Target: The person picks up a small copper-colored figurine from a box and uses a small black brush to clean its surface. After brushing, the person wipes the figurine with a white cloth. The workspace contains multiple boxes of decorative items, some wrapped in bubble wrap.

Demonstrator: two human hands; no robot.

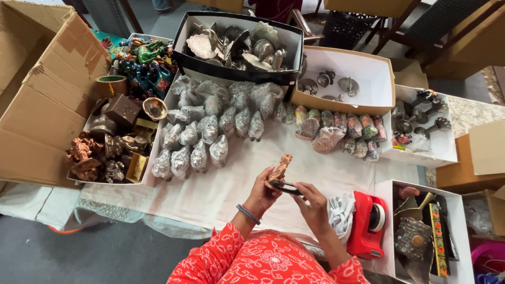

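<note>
Copper figurine point(279, 169), gripped upright by left hand point(261, 193); right hand point(310, 202) pinches its base at 4 o'clock; loose hold risks dropping.

Glossy red plastic tape dispenser point(366, 225); matt coppery metal figurine point(279, 171).

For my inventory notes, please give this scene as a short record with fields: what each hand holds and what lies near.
left hand: left hand grips a small copper-brown figurine, upright
right hand: right hand touches the figurine's dark base
near right: red tape dispenser
ahead: plastic-wrapped silver figures in rows on white table cover
far left: open cardboard box
</note>
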